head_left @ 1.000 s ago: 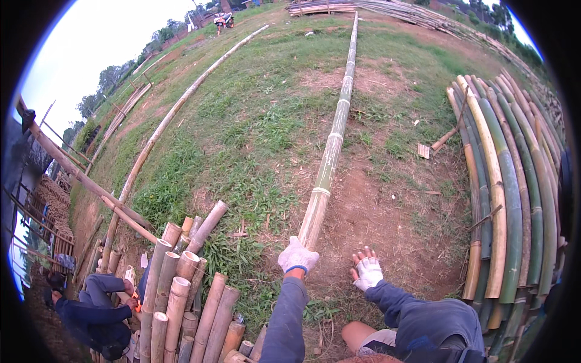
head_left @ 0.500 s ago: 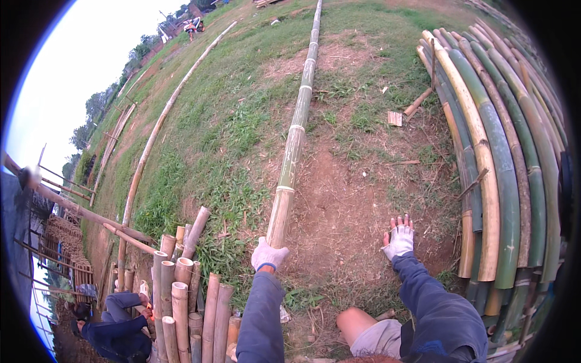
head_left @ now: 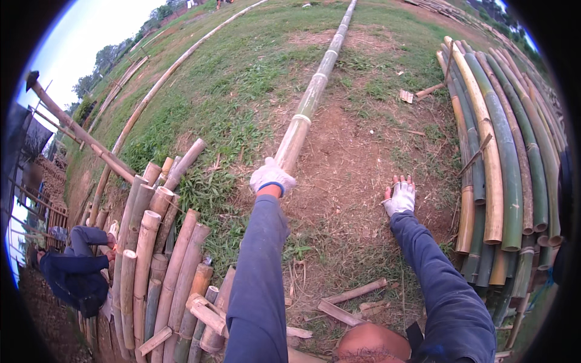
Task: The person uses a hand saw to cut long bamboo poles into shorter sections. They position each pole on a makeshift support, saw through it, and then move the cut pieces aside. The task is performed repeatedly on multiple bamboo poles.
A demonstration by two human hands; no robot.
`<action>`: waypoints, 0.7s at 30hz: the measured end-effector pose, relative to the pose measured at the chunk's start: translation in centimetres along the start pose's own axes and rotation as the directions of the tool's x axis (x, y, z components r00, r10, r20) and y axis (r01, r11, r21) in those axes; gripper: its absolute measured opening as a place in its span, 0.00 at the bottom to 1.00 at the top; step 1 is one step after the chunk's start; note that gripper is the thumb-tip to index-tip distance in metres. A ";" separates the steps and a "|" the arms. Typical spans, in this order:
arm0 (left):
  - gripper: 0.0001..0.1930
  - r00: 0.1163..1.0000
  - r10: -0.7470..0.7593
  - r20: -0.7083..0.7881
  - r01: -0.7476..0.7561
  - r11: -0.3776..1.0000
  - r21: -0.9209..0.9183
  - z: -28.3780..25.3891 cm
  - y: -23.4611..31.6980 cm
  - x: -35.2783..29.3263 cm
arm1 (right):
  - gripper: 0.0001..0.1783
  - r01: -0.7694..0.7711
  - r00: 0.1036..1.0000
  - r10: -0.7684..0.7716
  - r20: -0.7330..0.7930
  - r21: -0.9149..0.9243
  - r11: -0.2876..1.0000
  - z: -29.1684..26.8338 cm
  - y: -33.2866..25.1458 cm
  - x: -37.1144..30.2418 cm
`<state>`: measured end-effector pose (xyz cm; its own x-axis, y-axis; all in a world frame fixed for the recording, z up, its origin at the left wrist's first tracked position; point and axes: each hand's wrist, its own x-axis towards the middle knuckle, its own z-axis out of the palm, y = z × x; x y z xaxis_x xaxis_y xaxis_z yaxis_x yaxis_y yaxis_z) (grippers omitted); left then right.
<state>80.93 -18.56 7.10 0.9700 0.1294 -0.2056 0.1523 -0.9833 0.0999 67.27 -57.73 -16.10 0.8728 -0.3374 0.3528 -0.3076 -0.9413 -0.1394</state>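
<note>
A long green bamboo pole [head_left: 311, 97] stretches away from me across the grass, its near end pale and scraped. My left hand [head_left: 272, 176], in a whitish glove, is closed around that near end. My right hand [head_left: 400, 196] wears a fingerless glove and holds nothing. Its fingers are spread, over the bare brown soil to the right of the pole. Whether the right palm touches the ground I cannot tell.
A stack of long bamboo poles [head_left: 487, 145] lies at the right. Shorter bamboo lengths [head_left: 142, 248] are bunched at the lower left, beside a seated person [head_left: 75, 266]. Split bamboo pieces [head_left: 354, 293] lie near me. Another long pole [head_left: 157, 91] crosses the grass at left.
My view has tilted and turned, so both hands appear higher and the pole slants more to the right. Split bamboo pieces near me have come into view. The left hand keeps its grip.
</note>
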 end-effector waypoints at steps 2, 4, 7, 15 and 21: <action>0.40 0.999 0.026 -0.029 -0.028 0.998 -0.063 1.4 1.8 -3.6 | 0.34 -0.024 0.998 0.026 0.055 -0.032 0.999 -0.5 -0.4 0.1; 0.38 0.999 0.015 -0.032 -0.020 0.986 -0.164 2.5 2.5 -7.2 | 0.35 -0.020 0.992 0.037 0.123 -0.141 0.990 -1.3 -1.1 0.3; 0.42 0.997 0.044 0.057 -0.027 0.962 -0.272 3.8 0.7 -12.0 | 0.36 -0.031 0.978 0.069 0.199 -0.188 0.982 -2.7 -2.7 0.4; 0.45 0.966 0.174 0.189 -0.091 0.921 -0.380 5.2 -6.7 -24.3 | 0.39 0.168 0.944 -0.122 0.307 -0.127 0.978 -3.0 -1.0 -13.3; 0.45 0.947 0.238 0.214 -0.174 0.944 -0.281 4.2 -12.6 -32.5 | 0.49 0.321 0.849 -0.246 0.468 -0.086 0.943 -4.9 5.8 -21.8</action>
<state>46.66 -10.89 8.47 0.9146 -0.1392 -0.3796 0.0282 -0.9146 0.4034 44.61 -55.92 -20.07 0.9939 -0.0484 -0.0990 -0.0425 -0.9972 0.0615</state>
